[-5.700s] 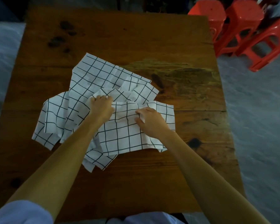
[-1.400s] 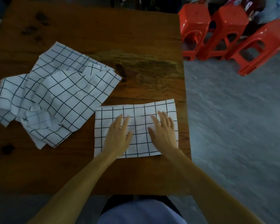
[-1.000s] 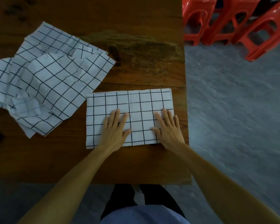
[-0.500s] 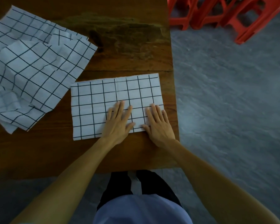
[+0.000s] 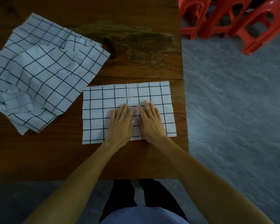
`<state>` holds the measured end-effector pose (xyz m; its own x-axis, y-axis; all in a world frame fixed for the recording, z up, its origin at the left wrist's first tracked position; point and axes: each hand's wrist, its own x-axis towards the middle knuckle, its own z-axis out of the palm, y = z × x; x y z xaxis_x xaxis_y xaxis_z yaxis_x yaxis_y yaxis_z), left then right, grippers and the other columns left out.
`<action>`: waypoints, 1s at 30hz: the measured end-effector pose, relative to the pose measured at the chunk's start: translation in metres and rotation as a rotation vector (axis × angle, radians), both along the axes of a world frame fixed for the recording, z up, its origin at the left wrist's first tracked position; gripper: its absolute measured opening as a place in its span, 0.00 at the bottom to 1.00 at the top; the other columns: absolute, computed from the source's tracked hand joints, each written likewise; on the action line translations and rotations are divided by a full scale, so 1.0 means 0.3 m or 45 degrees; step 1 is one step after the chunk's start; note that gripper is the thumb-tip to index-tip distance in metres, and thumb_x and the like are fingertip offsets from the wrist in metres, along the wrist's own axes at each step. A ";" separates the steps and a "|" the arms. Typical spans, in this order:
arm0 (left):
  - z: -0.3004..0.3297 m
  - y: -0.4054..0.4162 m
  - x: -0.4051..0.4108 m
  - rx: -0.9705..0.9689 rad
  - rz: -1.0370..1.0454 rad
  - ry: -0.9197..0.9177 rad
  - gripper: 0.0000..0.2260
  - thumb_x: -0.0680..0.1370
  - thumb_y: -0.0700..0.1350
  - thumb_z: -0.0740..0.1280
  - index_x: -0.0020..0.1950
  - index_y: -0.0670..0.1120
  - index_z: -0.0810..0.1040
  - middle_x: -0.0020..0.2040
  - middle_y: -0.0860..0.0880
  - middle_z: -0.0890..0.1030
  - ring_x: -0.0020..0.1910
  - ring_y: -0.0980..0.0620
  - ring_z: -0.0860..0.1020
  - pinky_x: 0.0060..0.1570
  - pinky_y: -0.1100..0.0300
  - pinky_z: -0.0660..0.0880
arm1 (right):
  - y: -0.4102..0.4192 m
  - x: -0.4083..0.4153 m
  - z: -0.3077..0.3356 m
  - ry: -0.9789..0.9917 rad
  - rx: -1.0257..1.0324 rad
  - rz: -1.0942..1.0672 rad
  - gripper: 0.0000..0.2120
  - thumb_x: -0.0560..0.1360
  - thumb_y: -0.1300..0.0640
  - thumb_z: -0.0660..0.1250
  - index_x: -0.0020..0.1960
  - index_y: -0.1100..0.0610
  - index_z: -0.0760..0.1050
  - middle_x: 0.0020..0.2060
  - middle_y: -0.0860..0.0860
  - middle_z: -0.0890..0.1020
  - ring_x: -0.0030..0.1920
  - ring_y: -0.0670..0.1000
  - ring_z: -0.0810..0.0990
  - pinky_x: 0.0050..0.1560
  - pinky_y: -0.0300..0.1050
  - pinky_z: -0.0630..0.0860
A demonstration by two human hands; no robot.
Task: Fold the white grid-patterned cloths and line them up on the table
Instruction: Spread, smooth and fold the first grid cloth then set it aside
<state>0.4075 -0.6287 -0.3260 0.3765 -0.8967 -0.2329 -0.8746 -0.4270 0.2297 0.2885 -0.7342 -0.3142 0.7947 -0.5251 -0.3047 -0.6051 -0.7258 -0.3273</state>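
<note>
A folded white grid-patterned cloth point(image 5: 100, 104) lies flat as a rectangle near the right end of the wooden table point(image 5: 136, 50). My left hand point(image 5: 120, 123) and my right hand point(image 5: 150, 122) press flat on its near middle, side by side, fingers straight. A crumpled heap of more white grid-patterned cloths point(image 5: 39, 73) lies to the left, its corner almost touching the folded one.
Red plastic stools point(image 5: 229, 18) stand on the grey floor beyond the table's right edge. The table's near edge runs just in front of my legs. A rough worn patch marks the wood behind the folded cloth.
My two hands have slid together toward the middle of the folded cloth. The view has shifted, so the cloth pile shows further in from the left.
</note>
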 end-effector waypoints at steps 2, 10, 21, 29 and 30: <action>-0.009 0.019 0.046 0.012 0.097 -0.011 0.27 0.81 0.58 0.43 0.78 0.48 0.47 0.78 0.44 0.46 0.76 0.48 0.41 0.73 0.47 0.39 | -0.011 0.004 -0.018 0.049 -0.026 -0.021 0.27 0.83 0.44 0.46 0.79 0.50 0.43 0.79 0.54 0.41 0.77 0.54 0.35 0.76 0.52 0.36; -0.037 0.042 0.130 0.026 0.107 -0.072 0.30 0.79 0.62 0.39 0.77 0.51 0.40 0.76 0.44 0.39 0.76 0.45 0.37 0.73 0.47 0.37 | -0.028 -0.005 -0.044 0.131 -0.122 -0.031 0.29 0.81 0.37 0.41 0.77 0.45 0.34 0.76 0.50 0.34 0.76 0.51 0.29 0.74 0.52 0.31; -0.042 0.040 0.133 0.012 0.125 -0.051 0.29 0.79 0.61 0.40 0.77 0.51 0.40 0.77 0.44 0.39 0.76 0.45 0.37 0.73 0.46 0.38 | -0.043 0.001 -0.043 0.134 -0.130 -0.004 0.30 0.82 0.37 0.42 0.78 0.46 0.38 0.78 0.52 0.35 0.76 0.52 0.30 0.75 0.54 0.32; -0.041 0.037 0.132 0.005 0.129 -0.075 0.29 0.80 0.61 0.41 0.78 0.50 0.41 0.77 0.43 0.41 0.76 0.45 0.37 0.73 0.46 0.37 | -0.048 0.002 -0.052 0.110 -0.136 -0.007 0.30 0.81 0.37 0.42 0.79 0.47 0.40 0.78 0.52 0.38 0.77 0.53 0.33 0.76 0.56 0.35; -0.041 0.037 0.132 0.001 0.129 -0.083 0.29 0.80 0.61 0.41 0.78 0.50 0.42 0.77 0.43 0.41 0.76 0.45 0.38 0.73 0.46 0.38 | -0.047 0.001 -0.054 0.109 -0.141 -0.015 0.30 0.81 0.37 0.42 0.79 0.47 0.40 0.78 0.52 0.38 0.77 0.54 0.33 0.76 0.56 0.36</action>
